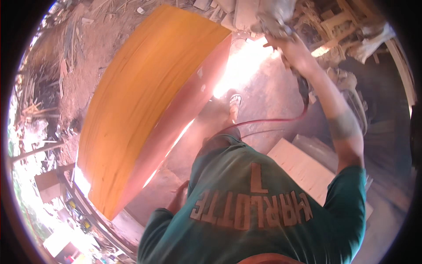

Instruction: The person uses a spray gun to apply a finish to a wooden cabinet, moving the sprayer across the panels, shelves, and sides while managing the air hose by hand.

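Observation:
My right hand [285, 46] is stretched forward at the upper right, its fingers wrapped round the handle of a spray gun [274, 24]. A red hose [272, 120] runs from below that hand back toward my body. My left hand [178, 198] is low beside my waist, mostly hidden by my shirt, and its fingers do not show clearly. To my left stands a large wooden piece with a glossy orange-yellow top face [136, 97] and a paler pinkish side [171, 114]. The spray gun is beyond its far right corner, apart from it.
Wood scraps [338, 26] are heaped at the far right. Pale boards [303, 167] lie to my right. Shavings and sticks cover the ground [83, 66] beyond the wooden piece. My sandalled foot [235, 103] is on the floor, near strong sunlight.

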A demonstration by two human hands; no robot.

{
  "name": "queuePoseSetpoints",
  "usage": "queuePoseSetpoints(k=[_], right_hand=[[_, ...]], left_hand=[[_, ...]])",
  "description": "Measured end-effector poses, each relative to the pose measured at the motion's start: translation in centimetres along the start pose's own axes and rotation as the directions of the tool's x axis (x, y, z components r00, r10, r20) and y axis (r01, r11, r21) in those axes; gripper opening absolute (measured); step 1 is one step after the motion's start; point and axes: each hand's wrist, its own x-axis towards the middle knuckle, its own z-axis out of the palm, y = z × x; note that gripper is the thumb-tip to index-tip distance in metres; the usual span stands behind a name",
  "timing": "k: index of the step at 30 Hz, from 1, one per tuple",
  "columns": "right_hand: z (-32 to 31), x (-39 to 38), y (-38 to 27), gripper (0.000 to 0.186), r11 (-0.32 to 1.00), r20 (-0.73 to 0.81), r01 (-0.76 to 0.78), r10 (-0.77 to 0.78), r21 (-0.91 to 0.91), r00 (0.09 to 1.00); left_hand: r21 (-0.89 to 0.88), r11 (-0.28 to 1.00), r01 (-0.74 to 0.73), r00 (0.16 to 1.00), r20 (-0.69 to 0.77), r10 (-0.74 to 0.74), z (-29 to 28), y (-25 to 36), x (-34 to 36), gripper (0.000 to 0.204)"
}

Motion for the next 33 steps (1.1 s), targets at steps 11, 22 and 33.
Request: queuePoseSetpoints(k=[11, 22, 33], right_hand=[[-11.4, 3.7, 12.9, 0.015, 0.986, 0.045, -0.109, 0.104, 0.13, 0.994], [-17.6, 14.2, 19.9, 0.024, 0.911, 0.113, -0.244, 0.218, 0.334, 0.969], [-26.6, 33.4, 22.5, 0.035, 0.964, 0.537, -0.047, -0.105, 0.262, 0.837]], left_hand=[[-0.114, 0.96, 0.256, 0.944, 0.241, -0.224, 10.2, 21.0, 4.7, 0.054], [-0.305, 0.898, 0.316, 0.926, 0.305, -0.222, 17.1, 38.9, 4.9, 0.047], [-0.574, 0.771, 0.276, 0.956, 0.245, -0.16, 39.1, 44.6, 4.2, 0.044]])
